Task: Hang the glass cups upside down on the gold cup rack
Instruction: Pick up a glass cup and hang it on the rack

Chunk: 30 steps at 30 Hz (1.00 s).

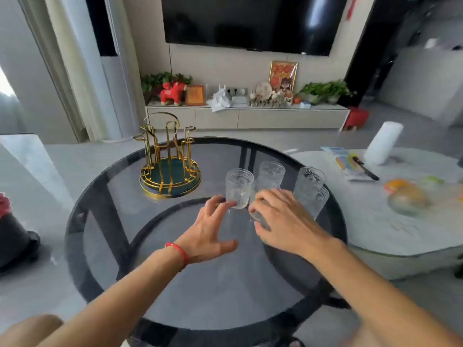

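The gold cup rack (167,156), with upright wire prongs over a green round tray, stands bare at the far left of the round dark glass table (175,284). Several patterned clear glass cups stand upright right of it. My left hand (213,231) is open, its fingertips touching the base of the nearest left cup (238,187). My right hand (283,216) is curled over and around a front cup (259,217), mostly hiding it. More cups stand behind (271,172) and to the right (309,181).
A white marble table (375,221) adjoins on the right, carrying a white cylinder (382,142), a packet with a pen (350,164) and a blurred fruit bowl (408,199). A TV cabinet (245,116) with ornaments stands beyond. A dark bag (15,239) sits on the floor at left.
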### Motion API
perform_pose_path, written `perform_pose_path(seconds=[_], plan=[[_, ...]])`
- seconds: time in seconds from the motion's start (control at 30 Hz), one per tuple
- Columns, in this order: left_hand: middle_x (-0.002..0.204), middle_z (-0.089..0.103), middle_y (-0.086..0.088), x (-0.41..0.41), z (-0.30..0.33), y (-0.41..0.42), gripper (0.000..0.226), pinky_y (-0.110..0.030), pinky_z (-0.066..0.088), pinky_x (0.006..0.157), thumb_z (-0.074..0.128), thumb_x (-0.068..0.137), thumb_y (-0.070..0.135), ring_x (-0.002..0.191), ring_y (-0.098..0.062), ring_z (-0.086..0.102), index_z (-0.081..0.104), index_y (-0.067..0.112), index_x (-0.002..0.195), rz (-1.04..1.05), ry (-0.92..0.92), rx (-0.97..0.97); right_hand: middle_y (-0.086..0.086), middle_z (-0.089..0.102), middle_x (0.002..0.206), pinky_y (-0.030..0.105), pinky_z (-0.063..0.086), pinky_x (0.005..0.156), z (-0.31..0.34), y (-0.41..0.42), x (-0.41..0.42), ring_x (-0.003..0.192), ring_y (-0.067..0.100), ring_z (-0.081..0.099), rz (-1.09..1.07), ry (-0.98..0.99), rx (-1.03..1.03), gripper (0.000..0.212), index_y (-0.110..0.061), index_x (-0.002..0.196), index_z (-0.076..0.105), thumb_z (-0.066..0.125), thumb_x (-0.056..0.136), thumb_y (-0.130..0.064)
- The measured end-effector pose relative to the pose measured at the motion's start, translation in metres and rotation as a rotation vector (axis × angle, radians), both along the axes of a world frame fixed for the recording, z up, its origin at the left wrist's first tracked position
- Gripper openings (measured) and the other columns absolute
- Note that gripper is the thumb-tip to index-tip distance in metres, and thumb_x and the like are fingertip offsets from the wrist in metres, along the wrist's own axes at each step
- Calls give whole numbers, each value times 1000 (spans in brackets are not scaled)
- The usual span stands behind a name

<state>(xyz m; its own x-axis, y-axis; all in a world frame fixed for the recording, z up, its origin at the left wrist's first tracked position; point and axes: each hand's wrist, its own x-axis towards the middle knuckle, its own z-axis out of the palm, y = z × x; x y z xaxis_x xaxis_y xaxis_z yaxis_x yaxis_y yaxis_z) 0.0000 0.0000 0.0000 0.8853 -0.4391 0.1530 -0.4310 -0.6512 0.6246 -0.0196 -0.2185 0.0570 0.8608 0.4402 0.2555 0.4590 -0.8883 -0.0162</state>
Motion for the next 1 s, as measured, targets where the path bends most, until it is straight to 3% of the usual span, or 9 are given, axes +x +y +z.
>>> perform_pose_path(seconds=[0.1, 0.2, 0.33, 0.47, 0.63, 0.73, 0.8, 0.9, 1.0], plan=[[154, 29, -7, -12, -3, -10, 87, -39, 34, 115, 77, 77, 39, 140, -29, 32, 32, 27, 151, -3, -28, -4, 9, 50, 132, 49, 48, 97, -6, -25, -3, 123, 35, 52, -295, 63, -138, 64, -19, 137, 47, 55, 89, -60], [150, 38, -6, -20, -6, -21, 84, -36, 33, 115, 77, 78, 38, 139, -27, 35, 35, 26, 150, 37, -5, -45, 17, 47, 144, 42, 48, 87, -16, -26, -7, 124, 40, 56, -489, 256, 166, 79, -17, 146, 29, 62, 91, -63], [152, 43, -5, -25, -11, -25, 83, -33, 34, 115, 77, 81, 38, 141, -23, 39, 35, 22, 151, 55, 74, -96, 16, 52, 149, 35, 44, 86, -26, -19, -5, 126, 36, 58, -513, 259, 426, 92, -18, 152, 27, 74, 81, -53], [152, 44, 2, -26, -10, -20, 97, -33, 43, 112, 81, 79, 41, 135, -16, 47, 25, 28, 157, 12, 147, -214, 1, 60, 139, 29, 39, 87, -25, -3, -15, 127, 24, 57, -449, 312, 491, 109, -26, 153, 31, 72, 61, -67], [128, 63, 16, -15, 9, 4, 111, -18, 53, 95, 90, 64, 47, 113, -1, 64, 24, 41, 153, 124, 128, -452, -14, 62, 125, 27, 48, 87, -1, 38, -4, 113, 8, 63, -199, 378, 671, 102, -42, 148, 32, 72, 60, -76], [131, 62, 9, 2, 28, 27, 112, -29, 53, 102, 93, 55, 52, 118, -6, 62, 35, 34, 149, 323, 74, -626, -9, 62, 130, 35, 58, 93, 0, 57, 9, 108, 6, 69, -241, 497, 1064, 91, -37, 144, 43, 66, 69, -83], [127, 65, 11, 17, 41, 38, 100, -40, 55, 101, 96, 51, 50, 117, -10, 65, 45, 35, 137, 369, 11, -708, 11, 63, 130, 48, 62, 90, -8, 73, 23, 107, 28, 74, -376, 779, 1450, 74, -22, 138, 51, 66, 84, -70], [120, 66, 15, 39, 61, 45, 91, -41, 59, 94, 98, 49, 50, 112, -11, 67, 48, 42, 124, 343, -26, -736, 35, 64, 133, 55, 59, 97, -9, 100, 46, 119, 49, 69, -81, 1269, 2043, 59, -7, 140, 54, 65, 98, -47], [132, 62, 5, 58, 71, 50, 94, -47, 59, 94, 96, 55, 48, 119, -24, 66, 44, 41, 133, 290, -9, -724, 30, 67, 135, 48, 52, 109, 3, 117, 77, 126, 43, 66, 84, 1179, 2197, 59, -4, 145, 57, 59, 101, -42]])
